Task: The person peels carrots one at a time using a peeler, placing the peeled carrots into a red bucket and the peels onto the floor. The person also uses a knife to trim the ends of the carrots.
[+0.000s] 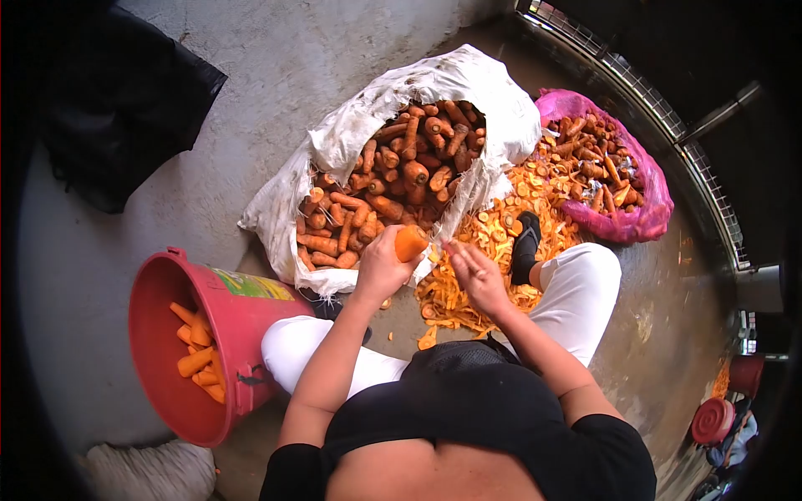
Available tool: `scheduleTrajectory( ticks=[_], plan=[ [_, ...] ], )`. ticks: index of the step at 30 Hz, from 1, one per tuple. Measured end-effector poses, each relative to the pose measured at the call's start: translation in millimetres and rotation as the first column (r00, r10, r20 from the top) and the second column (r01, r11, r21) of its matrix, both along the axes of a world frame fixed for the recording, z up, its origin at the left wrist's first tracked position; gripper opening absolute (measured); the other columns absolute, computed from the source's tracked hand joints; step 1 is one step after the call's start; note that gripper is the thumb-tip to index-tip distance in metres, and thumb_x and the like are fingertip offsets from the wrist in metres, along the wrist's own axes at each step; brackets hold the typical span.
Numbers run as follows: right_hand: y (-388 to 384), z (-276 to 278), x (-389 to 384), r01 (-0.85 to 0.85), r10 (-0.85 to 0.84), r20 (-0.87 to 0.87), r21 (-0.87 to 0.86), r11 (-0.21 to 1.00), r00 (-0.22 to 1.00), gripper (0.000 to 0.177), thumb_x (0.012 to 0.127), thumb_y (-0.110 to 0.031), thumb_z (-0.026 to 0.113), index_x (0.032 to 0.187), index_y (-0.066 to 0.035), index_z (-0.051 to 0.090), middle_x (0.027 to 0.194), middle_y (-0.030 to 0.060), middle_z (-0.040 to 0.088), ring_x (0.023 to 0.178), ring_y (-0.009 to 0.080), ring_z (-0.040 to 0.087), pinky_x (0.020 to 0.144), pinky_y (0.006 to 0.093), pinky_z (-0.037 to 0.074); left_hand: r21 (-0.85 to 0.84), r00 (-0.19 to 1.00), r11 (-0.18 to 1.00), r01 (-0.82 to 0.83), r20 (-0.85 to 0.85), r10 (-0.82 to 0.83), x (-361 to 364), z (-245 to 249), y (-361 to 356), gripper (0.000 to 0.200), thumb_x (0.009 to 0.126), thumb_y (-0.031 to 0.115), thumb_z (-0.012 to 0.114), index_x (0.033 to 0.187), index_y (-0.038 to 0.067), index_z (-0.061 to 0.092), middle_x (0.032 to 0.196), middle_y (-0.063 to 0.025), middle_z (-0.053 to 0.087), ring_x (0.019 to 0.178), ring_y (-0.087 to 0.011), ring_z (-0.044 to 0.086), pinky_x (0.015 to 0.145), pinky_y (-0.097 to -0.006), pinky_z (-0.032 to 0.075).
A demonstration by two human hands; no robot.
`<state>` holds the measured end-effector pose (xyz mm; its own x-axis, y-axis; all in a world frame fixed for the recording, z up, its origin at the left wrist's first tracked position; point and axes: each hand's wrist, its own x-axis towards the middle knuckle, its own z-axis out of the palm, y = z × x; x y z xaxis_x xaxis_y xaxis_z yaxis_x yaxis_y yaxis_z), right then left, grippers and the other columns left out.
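A bright orange carrot is up in the air, near the front edge of the big white sack. The left hand has its grip clamped on it, with one end poking out, maybe so that part stays bare. The right hand is just beside it (I can't tell if its grip is pinching some small thing or not).

The sack is wide open in front of the person, full of dull, dirty carrots, probably so they are easy to reach. Lots of orange peels lie on the floor around the right shoe, likely because they drop there. Behind them, a pink bag holds more carrots and scraps. The red bucket sits by the left knee, perhaps for a short reach, with smooth carrots inside.
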<state>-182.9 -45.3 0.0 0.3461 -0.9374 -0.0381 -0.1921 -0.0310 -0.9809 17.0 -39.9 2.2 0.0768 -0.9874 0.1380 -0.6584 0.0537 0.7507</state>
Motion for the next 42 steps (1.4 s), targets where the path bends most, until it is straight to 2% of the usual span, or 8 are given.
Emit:
scheduleTrajectory(
  ticks=[1,3,6,11,20,27,36,42],
  plan=[
    [5.5,-9.6,5.9,0.018,-0.007,0.064,-0.161,0.987,0.998,0.028,0.096,-0.019,0.054,0.116,0.000,0.059,0.085,-0.0009,0.062,0.069,0.0070,0.055,0.061,0.0215,0.044,-0.035,1.000,0.999,0.005,0.014,-0.004,-0.9,-2.0,2.7,0.044,0.071,0.017,0.075,0.105,0.001,0.053,0.097,-0.0206,0.064,0.090,-0.0381,0.062,0.078,-0.0431,0.050],
    [16.8,-7.7,5.8,0.019,-0.011,0.066,-0.121,0.992,0.998,0.024,0.092,-0.019,0.060,0.110,-0.004,0.063,0.085,0.0091,0.067,0.074,0.0121,0.062,0.068,0.0272,0.049,-0.048,0.999,0.999,0.012,0.033,-0.010,-1.1,-4.1,7.1,0.042,0.072,0.015,0.074,0.105,0.000,0.053,0.098,-0.0216,0.063,0.090,-0.0395,0.062,0.077,-0.0447,0.049],
    [22.1,-14.5,7.3,0.019,-0.013,0.036,-0.173,0.985,0.999,0.021,0.092,-0.017,0.059,0.109,-0.004,0.063,0.082,0.0101,0.067,0.072,0.0126,0.063,0.066,0.0284,0.049,-0.002,0.998,1.000,-0.010,0.064,0.010,2.3,-7.0,11.7,0.038,0.072,0.013,0.072,0.103,0.000,0.053,0.097,-0.0219,0.062,0.089,-0.0396,0.061,0.076,-0.0456,0.049],
    [24.1,-18.6,13.6,-0.041,0.035,-0.043,-0.158,0.987,0.998,0.022,0.094,-0.018,0.057,0.107,-0.001,0.062,0.078,0.0064,0.062,0.070,0.0113,0.056,0.064,0.0262,0.046,0.119,0.981,0.988,-0.098,0.179,0.076,6.7,1.2,17.7,0.032,0.072,0.008,0.068,0.097,0.000,0.051,0.092,-0.0217,0.062,0.087,-0.0391,0.062,0.073,-0.0465,0.049],
    [24.8,-15.8,22.6,-0.082,0.076,-0.063,-0.101,0.991,0.995,0.025,0.096,-0.022,0.055,0.106,-0.001,0.064,0.073,0.0060,0.061,0.065,0.0122,0.055,0.061,0.0279,0.046,-0.035,0.943,0.994,-0.103,0.316,0.109,19.0,-12.2,16.3,0.032,0.069,0.002,0.062,0.098,0.001,0.048,0.089,-0.0203,0.061,0.085,-0.0400,0.060,0.071,-0.0476,0.048],
    [23.3,-23.5,28.2,-0.048,0.050,0.008,-0.140,0.989,0.999,0.023,0.092,-0.016,0.060,0.111,-0.004,0.064,0.077,0.0081,0.065,0.066,0.0123,0.060,0.060,0.0277,0.047,-0.025,0.946,0.993,-0.117,0.301,0.119,16.9,-13.3,15.1,0.031,0.069,0.001,0.061,0.098,0.001,0.048,0.089,-0.0202,0.061,0.086,-0.0399,0.060,0.071,-0.0476,0.048],
    [23.0,-23.6,29.5,-0.021,0.022,0.010,-0.066,0.998,1.000,0.021,0.092,-0.019,0.061,0.109,-0.007,0.065,0.073,0.0066,0.061,0.061,0.0117,0.055,0.057,0.0275,0.045,-0.079,0.936,0.990,-0.113,0.326,0.133,13.7,-13.1,13.1,0.030,0.069,0.000,0.061,0.097,0.001,0.049,0.088,-0.0191,0.061,0.084,-0.0394,0.060,0.070,-0.0470,0.048],
    [22.1,-19.7,29.9,0.005,-0.006,-0.103,-0.001,1.000,0.995,0.022,0.092,-0.025,0.061,0.102,-0.007,0.067,0.067,0.0093,0.058,0.057,0.0137,0.054,0.054,0.0293,0.044,-0.158,0.894,0.980,-0.124,0.411,0.180,10.2,-14.2,12.8,0.036,0.065,0.001,0.062,0.099,0.003,0.050,0.090,-0.0163,0.060,0.080,-0.0379,0.060,0.069,-0.0449,0.048]
  ],
)
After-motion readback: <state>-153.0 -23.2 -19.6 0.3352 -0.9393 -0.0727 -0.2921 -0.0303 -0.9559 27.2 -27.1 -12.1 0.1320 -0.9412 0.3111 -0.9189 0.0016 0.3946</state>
